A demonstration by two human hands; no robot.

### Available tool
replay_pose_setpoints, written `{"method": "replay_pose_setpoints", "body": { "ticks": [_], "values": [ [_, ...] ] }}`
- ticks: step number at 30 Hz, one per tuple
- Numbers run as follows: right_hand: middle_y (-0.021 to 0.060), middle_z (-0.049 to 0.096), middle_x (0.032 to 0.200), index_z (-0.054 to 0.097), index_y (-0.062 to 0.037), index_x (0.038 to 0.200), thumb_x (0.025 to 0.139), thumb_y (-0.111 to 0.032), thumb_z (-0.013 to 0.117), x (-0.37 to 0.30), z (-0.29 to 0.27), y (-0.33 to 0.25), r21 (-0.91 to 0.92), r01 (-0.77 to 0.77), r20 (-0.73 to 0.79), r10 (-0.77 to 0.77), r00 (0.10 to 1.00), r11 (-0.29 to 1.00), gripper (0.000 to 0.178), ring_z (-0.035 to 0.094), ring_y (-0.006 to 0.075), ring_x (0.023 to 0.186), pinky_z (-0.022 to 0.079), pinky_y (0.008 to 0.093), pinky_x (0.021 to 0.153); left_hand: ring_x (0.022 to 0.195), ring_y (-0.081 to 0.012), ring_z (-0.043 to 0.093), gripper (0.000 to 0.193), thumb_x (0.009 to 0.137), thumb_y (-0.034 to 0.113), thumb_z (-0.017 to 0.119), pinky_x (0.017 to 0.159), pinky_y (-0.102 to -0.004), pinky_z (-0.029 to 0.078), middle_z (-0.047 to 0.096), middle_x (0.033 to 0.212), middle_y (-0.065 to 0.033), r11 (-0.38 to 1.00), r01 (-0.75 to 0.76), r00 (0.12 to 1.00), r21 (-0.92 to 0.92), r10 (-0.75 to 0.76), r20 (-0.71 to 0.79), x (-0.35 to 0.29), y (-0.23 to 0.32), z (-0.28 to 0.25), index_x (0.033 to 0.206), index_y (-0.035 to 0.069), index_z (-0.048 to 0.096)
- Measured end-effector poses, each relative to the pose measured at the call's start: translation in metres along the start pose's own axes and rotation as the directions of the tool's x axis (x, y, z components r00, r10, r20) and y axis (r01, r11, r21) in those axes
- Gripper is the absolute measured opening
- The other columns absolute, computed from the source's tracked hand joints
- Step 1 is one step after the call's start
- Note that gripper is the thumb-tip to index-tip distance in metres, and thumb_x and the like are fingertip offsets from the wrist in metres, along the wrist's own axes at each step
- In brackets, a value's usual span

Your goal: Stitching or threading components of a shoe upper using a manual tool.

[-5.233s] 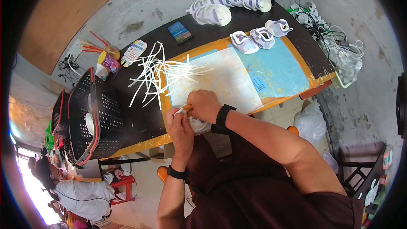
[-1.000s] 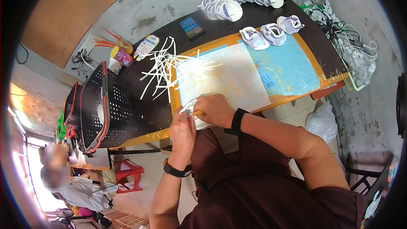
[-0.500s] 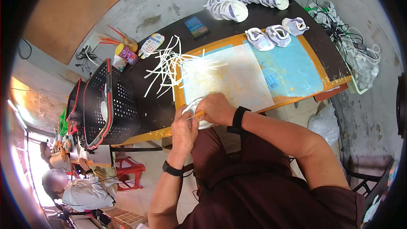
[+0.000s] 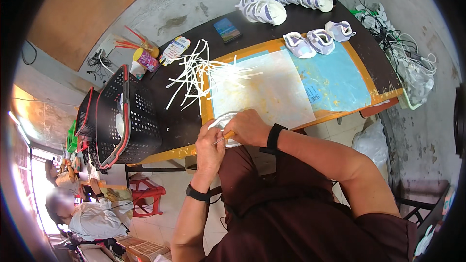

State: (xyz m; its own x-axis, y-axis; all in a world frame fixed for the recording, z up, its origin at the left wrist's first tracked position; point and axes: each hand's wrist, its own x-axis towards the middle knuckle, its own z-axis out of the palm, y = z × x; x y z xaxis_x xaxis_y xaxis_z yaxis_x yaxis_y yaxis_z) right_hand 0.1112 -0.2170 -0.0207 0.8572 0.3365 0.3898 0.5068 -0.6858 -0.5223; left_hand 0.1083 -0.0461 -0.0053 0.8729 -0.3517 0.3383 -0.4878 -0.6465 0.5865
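At the table's near edge my left hand [image 4: 208, 149] is closed on a white shoe upper [image 4: 224, 119]. My right hand [image 4: 250, 126] is wrapped around an awl [image 4: 229, 135] with an orange handle. The awl's thin metal shaft points left, toward my left fingers. Both hands are close together over the upper, and they hide much of it. White laces [image 4: 194, 73] lie in a loose tangle just beyond, partly on a whitish sheet [image 4: 269, 87]. Three small white and lilac shoe uppers [image 4: 320, 41] stand at the back right of the work board.
Black perforated baskets [image 4: 138, 126] with red rims stand at the left. Rows of shoe uppers [image 4: 264, 12], a phone [image 4: 226, 30] and a yellow-lidded can [image 4: 145, 59] are along the back. Cables [image 4: 405, 43] hang at the right. Another person in white [image 4: 99, 218] sits at the lower left.
My right hand has shifted slightly right and down with the awl, whose shaft shows more plainly. The left hand keeps its hold on the shoe upper.
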Motion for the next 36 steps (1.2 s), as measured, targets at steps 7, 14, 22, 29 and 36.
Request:
{"method": "replay_pose_setpoints", "body": {
  "ticks": [7, 14, 22, 29, 36],
  "values": [
    [0.0139, 0.063, 0.065, 0.066, -0.0110, 0.064, 0.073, -0.026, 0.069, 0.000, 0.001, 0.003, 0.082, -0.028, -0.011, 0.029, 1.000, 0.996, 0.018, 0.064, 0.0337, 0.065, 0.048, 0.0440, 0.059, 0.090, -0.0347, 0.066, 0.009, 0.076, -0.002, 0.063, 0.074, -0.0375, 0.055, 0.059, 0.117, -0.0223, 0.995, -0.062, 0.998, 0.084, 0.061, 0.015, -0.001, 0.007, -0.006, 0.085, -0.004, 0.064],
    [0.0171, 0.062, 0.063, 0.064, -0.0058, 0.063, 0.069, -0.020, 0.066, 0.004, 0.003, -0.004, 0.034, -0.127, 0.021, 0.126, 0.992, 0.991, 0.016, 0.063, 0.0350, 0.064, 0.049, 0.0449, 0.061, 0.080, -0.0263, 0.066, 0.007, 0.078, -0.002, 0.063, 0.065, -0.0319, 0.051, 0.063, 0.113, -0.0162, 0.994, -0.105, 0.992, 0.039, 0.108, -0.064, 0.000, -0.004, -0.004, 0.083, -0.006, 0.065],
    [0.0158, 0.065, 0.071, 0.069, -0.0067, 0.072, 0.069, -0.022, 0.067, 0.008, 0.006, -0.011, -0.012, -0.282, 0.007, 0.282, 0.960, 0.959, 0.016, 0.064, 0.0341, 0.070, 0.049, 0.0455, 0.064, 0.065, -0.0164, 0.062, 0.006, 0.080, -0.002, 0.063, 0.058, -0.0269, 0.048, 0.064, 0.110, -0.0116, 0.997, -0.062, 0.993, -0.044, 0.058, -0.102, 0.003, -0.009, -0.003, 0.082, -0.007, 0.066],
    [0.0155, 0.065, 0.071, 0.068, -0.0054, 0.071, 0.071, -0.024, 0.069, 0.009, 0.002, -0.018, -0.027, -0.313, 0.021, 0.313, 0.949, 0.949, 0.018, 0.064, 0.0343, 0.071, 0.049, 0.0456, 0.065, 0.059, -0.0119, 0.058, 0.006, 0.081, -0.002, 0.063, 0.055, -0.0255, 0.046, 0.065, 0.110, -0.0095, 0.997, 0.008, 0.997, -0.075, -0.014, -0.080, 0.002, -0.005, -0.004, 0.083, -0.006, 0.067],
    [0.0186, 0.065, 0.072, 0.065, -0.0026, 0.073, 0.069, -0.020, 0.069, 0.009, 0.002, -0.023, -0.004, -0.349, -0.017, 0.349, 0.937, 0.937, 0.018, 0.065, 0.0346, 0.072, 0.050, 0.0444, 0.066, 0.056, -0.0103, 0.056, 0.001, 0.080, -0.004, 0.063, 0.053, -0.0246, 0.044, 0.065, 0.110, -0.0093, 0.999, -0.010, 0.996, -0.052, 0.005, -0.088, 0.001, -0.007, -0.002, 0.079, -0.005, 0.064]
  ]
}}
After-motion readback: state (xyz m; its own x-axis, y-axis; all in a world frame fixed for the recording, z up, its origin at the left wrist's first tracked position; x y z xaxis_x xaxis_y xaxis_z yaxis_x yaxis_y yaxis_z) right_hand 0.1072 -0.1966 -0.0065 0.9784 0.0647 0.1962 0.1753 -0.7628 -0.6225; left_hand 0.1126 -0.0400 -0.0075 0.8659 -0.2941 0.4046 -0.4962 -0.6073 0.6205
